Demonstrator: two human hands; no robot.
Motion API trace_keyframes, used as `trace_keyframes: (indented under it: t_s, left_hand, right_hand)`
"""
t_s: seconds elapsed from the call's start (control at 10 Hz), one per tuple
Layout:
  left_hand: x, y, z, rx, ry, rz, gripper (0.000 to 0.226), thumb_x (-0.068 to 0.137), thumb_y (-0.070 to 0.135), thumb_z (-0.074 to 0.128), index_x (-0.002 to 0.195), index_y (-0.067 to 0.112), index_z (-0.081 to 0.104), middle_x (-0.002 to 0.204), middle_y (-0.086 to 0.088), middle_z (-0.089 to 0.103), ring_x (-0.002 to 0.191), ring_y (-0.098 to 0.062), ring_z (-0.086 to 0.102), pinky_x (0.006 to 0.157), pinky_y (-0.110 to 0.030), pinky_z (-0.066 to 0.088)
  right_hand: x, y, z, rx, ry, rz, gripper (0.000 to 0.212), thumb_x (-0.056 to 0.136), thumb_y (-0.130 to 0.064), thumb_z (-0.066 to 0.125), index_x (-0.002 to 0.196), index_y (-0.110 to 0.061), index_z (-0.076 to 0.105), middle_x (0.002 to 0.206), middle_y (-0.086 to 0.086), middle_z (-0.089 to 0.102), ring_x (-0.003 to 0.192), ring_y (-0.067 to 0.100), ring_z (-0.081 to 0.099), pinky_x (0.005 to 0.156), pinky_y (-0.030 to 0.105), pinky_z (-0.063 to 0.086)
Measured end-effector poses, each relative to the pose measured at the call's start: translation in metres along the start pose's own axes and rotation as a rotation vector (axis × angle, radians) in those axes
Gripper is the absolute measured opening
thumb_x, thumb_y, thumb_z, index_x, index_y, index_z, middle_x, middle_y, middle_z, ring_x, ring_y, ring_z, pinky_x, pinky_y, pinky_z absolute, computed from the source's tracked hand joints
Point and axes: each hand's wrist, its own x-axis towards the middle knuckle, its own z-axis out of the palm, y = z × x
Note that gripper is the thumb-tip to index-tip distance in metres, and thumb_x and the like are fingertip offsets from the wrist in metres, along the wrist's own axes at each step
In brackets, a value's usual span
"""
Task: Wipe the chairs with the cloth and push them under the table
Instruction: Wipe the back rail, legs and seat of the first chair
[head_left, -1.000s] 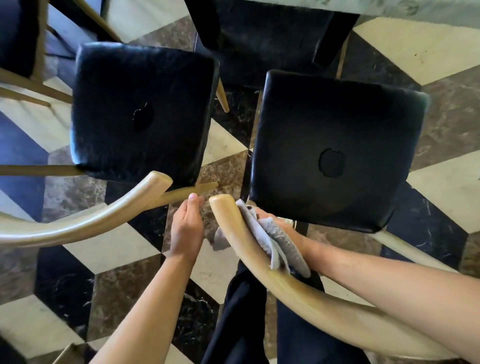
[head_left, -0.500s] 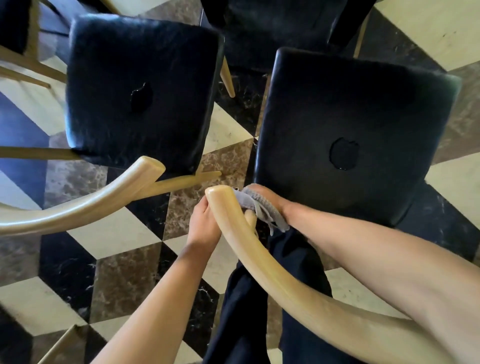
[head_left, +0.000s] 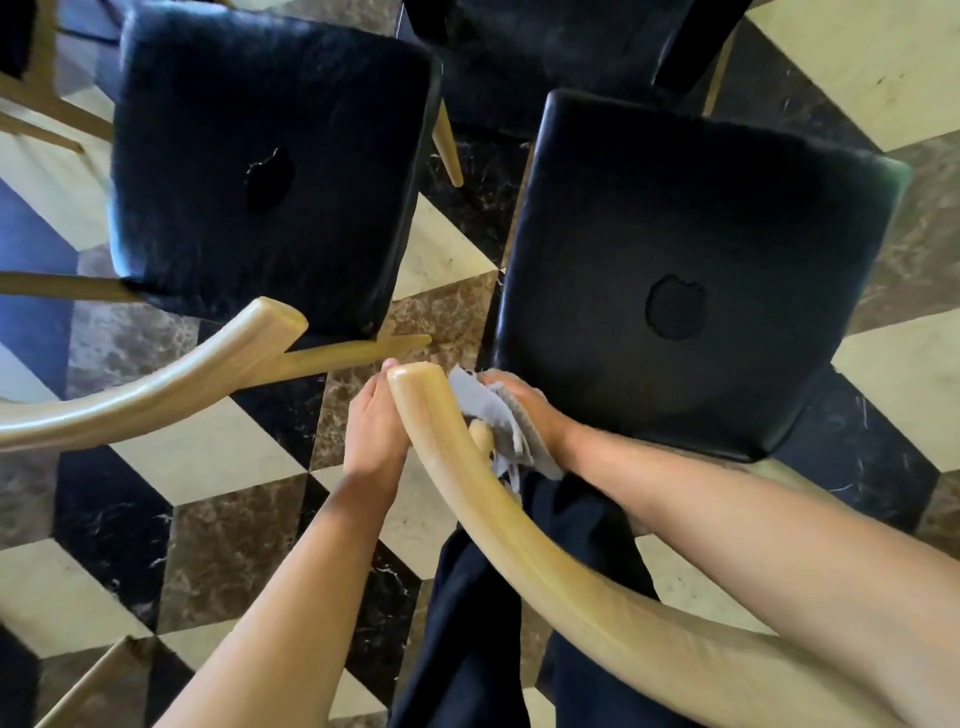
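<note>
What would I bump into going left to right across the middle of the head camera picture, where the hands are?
Curved wooden backrest of the left chair → left hand → end of the right chair's wooden backrest → grey cloth → right hand → black seat cushion of the right chair.
</note>
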Motion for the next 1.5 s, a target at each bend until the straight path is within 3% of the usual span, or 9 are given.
trace_keyframes:
  t_s: [0.1, 0.2, 0.4, 0.6, 0.9, 1.0, 1.1, 1.3, 1.5]
  left_hand:
    - [0.005, -0.012, -0.005, 0.014, -0.002, 0.033, 0.028, 0.102, 0.009, 0.051, 0.078, 0.02, 0.061, 0.068, 0.017, 0.065, 0.065, -0.006, 0.061, 0.074, -0.04, 0.05]
    - [0.003, -0.025, -0.002, 0.021, -0.004, 0.017, 0.025, 0.101, 0.002, 0.05, 0.083, 0.017, 0.057, 0.064, 0.011, 0.064, 0.067, -0.012, 0.061, 0.069, -0.036, 0.049]
    - [-0.003, -0.033, 0.009, -0.071, -0.013, -0.04, 0.014, 0.103, 0.004, 0.047, 0.103, 0.01, 0.059, 0.089, 0.0, 0.062, 0.094, -0.023, 0.06, 0.093, -0.045, 0.05]
    - [-0.014, -0.035, -0.002, 0.025, 0.013, 0.036, 0.03, 0.102, 0.026, 0.051, 0.082, 0.035, 0.07, 0.076, 0.004, 0.073, 0.074, -0.018, 0.071, 0.056, -0.028, 0.057]
    - [-0.056, -0.076, -0.023, -0.053, 0.062, -0.162, 0.051, 0.105, 0.043, 0.033, 0.089, 0.009, 0.067, 0.098, -0.017, 0.072, 0.088, -0.032, 0.067, 0.089, -0.047, 0.051]
    - [-0.069, -0.09, -0.016, -0.056, 0.009, -0.211, 0.056, 0.107, 0.044, 0.03, 0.095, 0.003, 0.067, 0.095, -0.018, 0.07, 0.086, -0.032, 0.064, 0.088, -0.045, 0.049]
    - [-0.082, -0.1, -0.002, -0.059, -0.028, -0.217, 0.057, 0.106, 0.044, 0.029, 0.103, 0.0, 0.066, 0.096, -0.021, 0.069, 0.087, -0.033, 0.064, 0.086, -0.044, 0.048]
    - [-0.109, -0.125, 0.053, -0.03, -0.127, -0.264, 0.057, 0.107, 0.042, 0.028, 0.098, 0.0, 0.065, 0.091, -0.022, 0.071, 0.083, -0.034, 0.067, 0.087, -0.049, 0.053]
    - [-0.139, -0.142, 0.128, -0.053, -0.149, -0.255, 0.014, 0.106, 0.013, 0.042, 0.116, 0.012, 0.052, 0.097, -0.01, 0.064, 0.085, -0.027, 0.064, 0.076, -0.047, 0.057]
  right_hand:
    - [0.013, -0.026, -0.01, -0.097, 0.042, 0.025, 0.045, 0.081, -0.033, 0.058, 0.101, 0.003, 0.073, 0.103, 0.015, 0.075, 0.104, 0.033, 0.067, 0.093, 0.046, 0.048]
    - [0.011, -0.034, -0.015, -0.011, 0.073, 0.052, 0.029, 0.084, -0.022, 0.06, 0.082, 0.002, 0.076, 0.06, -0.007, 0.061, 0.074, 0.016, 0.056, 0.076, 0.032, 0.043]
    - [-0.033, -0.028, -0.016, 0.156, 0.0, 0.023, 0.029, 0.107, -0.009, 0.039, 0.116, 0.001, 0.064, 0.1, 0.011, 0.061, 0.093, 0.021, 0.059, 0.095, 0.037, 0.049]
    - [-0.117, -0.056, -0.01, 0.242, -0.131, -0.061, 0.026, 0.108, -0.037, 0.043, 0.109, -0.034, 0.069, 0.096, -0.016, 0.074, 0.094, -0.001, 0.068, 0.083, 0.018, 0.053]
    - [-0.212, -0.053, -0.013, -0.008, -0.21, -0.118, 0.055, 0.107, -0.053, 0.036, 0.158, -0.04, 0.021, 0.147, -0.021, 0.05, 0.133, -0.005, 0.047, 0.112, 0.021, 0.038]
    - [-0.234, -0.049, -0.026, -0.088, -0.198, -0.095, 0.038, 0.105, -0.057, 0.031, 0.141, -0.05, 0.039, 0.113, -0.043, 0.061, 0.108, -0.022, 0.055, 0.089, 0.003, 0.042]
    - [-0.257, -0.039, -0.048, -0.205, -0.154, -0.085, 0.058, 0.097, -0.07, 0.027, 0.149, -0.048, 0.037, 0.128, -0.045, 0.053, 0.126, -0.021, 0.045, 0.105, 0.006, 0.034]
    - [-0.295, -0.006, -0.115, -0.569, -0.144, 0.018, 0.063, 0.095, -0.071, 0.032, 0.11, -0.021, 0.067, 0.106, -0.001, 0.067, 0.098, 0.019, 0.064, 0.09, 0.035, 0.049]
    - [-0.307, 0.008, -0.193, -1.047, -0.292, 0.031, 0.029, 0.094, -0.046, 0.046, 0.079, -0.026, 0.061, 0.091, -0.017, 0.058, 0.096, 0.007, 0.053, 0.091, 0.04, 0.045]
